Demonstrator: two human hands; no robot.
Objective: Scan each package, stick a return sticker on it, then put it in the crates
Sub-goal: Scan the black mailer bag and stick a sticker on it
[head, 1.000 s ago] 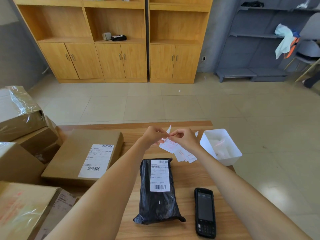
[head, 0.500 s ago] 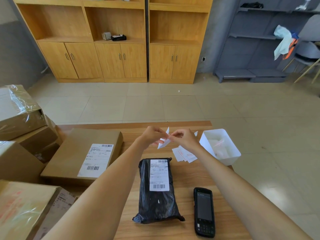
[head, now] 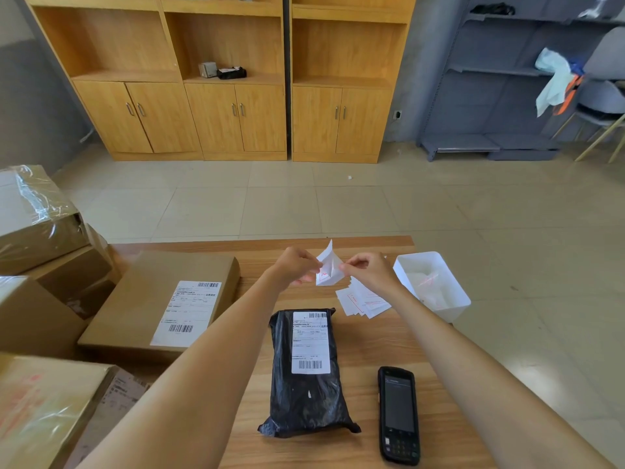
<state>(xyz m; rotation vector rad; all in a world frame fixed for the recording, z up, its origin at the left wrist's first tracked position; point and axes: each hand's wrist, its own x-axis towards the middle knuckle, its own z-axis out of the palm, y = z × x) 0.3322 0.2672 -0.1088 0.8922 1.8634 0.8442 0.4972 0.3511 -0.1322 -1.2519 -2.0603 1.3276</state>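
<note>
– What are the surfaces like?
– The table [head: 372, 350] is matt wood with visible grain. The package [head: 304, 394] is crinkled, glossy black plastic with a smooth paper label [head: 310, 343].
– And beside it?
– A scanner [head: 399, 414] in black plastic with a glossy screen, matt cardboard boxes [head: 162, 299], one under shiny film [head: 37, 204], a white plastic tray [head: 456, 299].
</note>
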